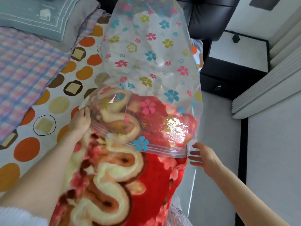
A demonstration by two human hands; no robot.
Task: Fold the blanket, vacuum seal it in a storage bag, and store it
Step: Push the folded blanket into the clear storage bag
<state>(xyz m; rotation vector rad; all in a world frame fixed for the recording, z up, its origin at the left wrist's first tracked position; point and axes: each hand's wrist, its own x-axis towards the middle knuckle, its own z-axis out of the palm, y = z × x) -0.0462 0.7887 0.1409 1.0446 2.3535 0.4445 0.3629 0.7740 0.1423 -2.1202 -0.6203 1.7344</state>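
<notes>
- the red flowery blanket (114,185) looks rolled or folded into a fat bundle, so the folding part seems done.
- the top end of the blanket is inside the clear bag (146,46) with the little flowers on it. the bottom end sticks out toward the person.
- so i think the job is at the "stuff it in the bag" step, about half way in.
- the far part of the bag is floppy with nothing in it, so there is room to push the blanket deeper.
- the left hand (80,121) is at the left edge of the bag's mouth. its fingers curl there and seem to hold the edge.
- the right hand (203,156) holds nothing. its fingers are straight and spread, just beside the right end of the zip strip (162,148). i cannot tell if they touch it.
- the zip strip lies across the blanket and is not closed.
- the bundle rests on the edge of a bed with a spotty sheet (48,103), near a checked quilt (24,62) and a pillow (40,15).
- left to do: push the blanket all the way in, zip the bag, suck the air out, and put it away.
</notes>
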